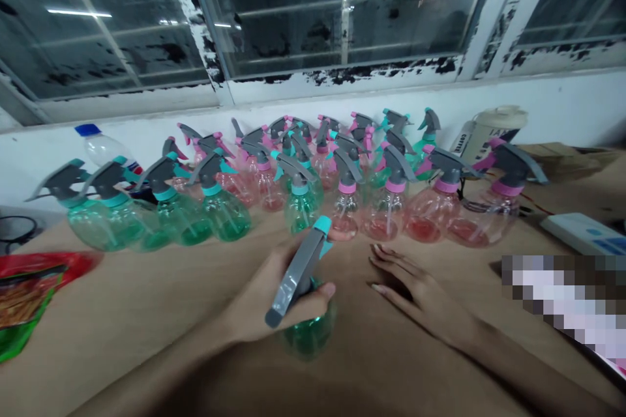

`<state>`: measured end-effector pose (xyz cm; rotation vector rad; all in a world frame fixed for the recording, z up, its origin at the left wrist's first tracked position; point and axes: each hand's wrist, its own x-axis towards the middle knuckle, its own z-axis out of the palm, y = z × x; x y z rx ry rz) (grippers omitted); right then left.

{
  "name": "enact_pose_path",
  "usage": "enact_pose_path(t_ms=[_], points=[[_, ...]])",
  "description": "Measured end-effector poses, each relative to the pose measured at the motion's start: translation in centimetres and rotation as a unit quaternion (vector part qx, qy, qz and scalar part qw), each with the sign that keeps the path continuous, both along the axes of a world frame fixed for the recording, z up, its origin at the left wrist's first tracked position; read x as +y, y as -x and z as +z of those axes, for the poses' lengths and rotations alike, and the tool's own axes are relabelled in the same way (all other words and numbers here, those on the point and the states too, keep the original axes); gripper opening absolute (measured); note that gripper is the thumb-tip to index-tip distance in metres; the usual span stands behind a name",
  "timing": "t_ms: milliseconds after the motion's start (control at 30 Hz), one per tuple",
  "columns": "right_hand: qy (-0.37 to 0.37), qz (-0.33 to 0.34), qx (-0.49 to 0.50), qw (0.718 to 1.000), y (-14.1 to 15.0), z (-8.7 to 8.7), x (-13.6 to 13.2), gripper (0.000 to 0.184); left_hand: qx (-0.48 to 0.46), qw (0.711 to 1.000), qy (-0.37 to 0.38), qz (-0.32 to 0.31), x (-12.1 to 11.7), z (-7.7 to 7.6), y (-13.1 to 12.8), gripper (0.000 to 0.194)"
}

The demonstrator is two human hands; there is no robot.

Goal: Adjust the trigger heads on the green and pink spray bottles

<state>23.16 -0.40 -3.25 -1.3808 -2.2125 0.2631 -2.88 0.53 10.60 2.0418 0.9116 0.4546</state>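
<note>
My left hand (288, 287) is wrapped round the neck of a green spray bottle (310, 335), with its grey head and teal nozzle pointing away from me. To the right, my right hand (411, 287) rests on the table (391, 365) with its fingers stretched out and nothing in them. Just beyond both hands stands a front row of spray bottles: green ones with teal collars, such as one green bottle (227, 214) on the left, and pink ones with pink collars, such as one pink bottle (384, 216) on the right.
More spray bottles crowd behind the front row, against the white wall (562, 94). A blue-capped plastic bottle (100, 146) stands back left; a coffee cup (496, 130) back right. A red and green food packet (34, 296) lies left, a white box (587, 234) right.
</note>
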Motion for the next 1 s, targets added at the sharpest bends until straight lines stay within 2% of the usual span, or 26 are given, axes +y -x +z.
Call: enact_pose_path(t_ms=[100,200,400,500,700,833,1000], points=[[0.008,-0.003,-0.006,1.0,0.0,0.3,0.0,0.047,-0.043,0.996,-0.052,0.056,-0.3,-0.4,-0.3,0.064],[0.011,0.0,-0.009,1.0,0.0,0.5,-0.1,0.048,-0.045,0.993,-0.087,0.063,-0.1,-0.7,-0.3,0.058],[0.01,-0.006,0.005,1.0,0.1,0.5,-0.2,0.045,-0.021,0.996,-0.038,0.072,0.2,-1.5,0.1,0.066],[0.001,-0.003,0.008,1.0,0.1,0.4,-0.2,0.045,-0.009,0.997,-0.043,0.064,-0.1,-1.0,-0.1,0.064],[-0.003,0.005,0.004,1.0,-0.1,0.2,-0.2,0.047,-0.05,0.984,-0.161,0.05,-0.2,0.7,-0.7,0.044],[-0.004,0.01,0.005,1.0,-0.1,0.0,-0.1,0.047,-0.051,0.979,-0.191,0.051,-0.1,0.6,-0.7,0.034],[-0.01,0.011,0.007,1.0,-0.2,-0.5,-0.1,0.048,-0.058,0.979,-0.188,0.051,-0.3,0.3,-0.4,0.021]])
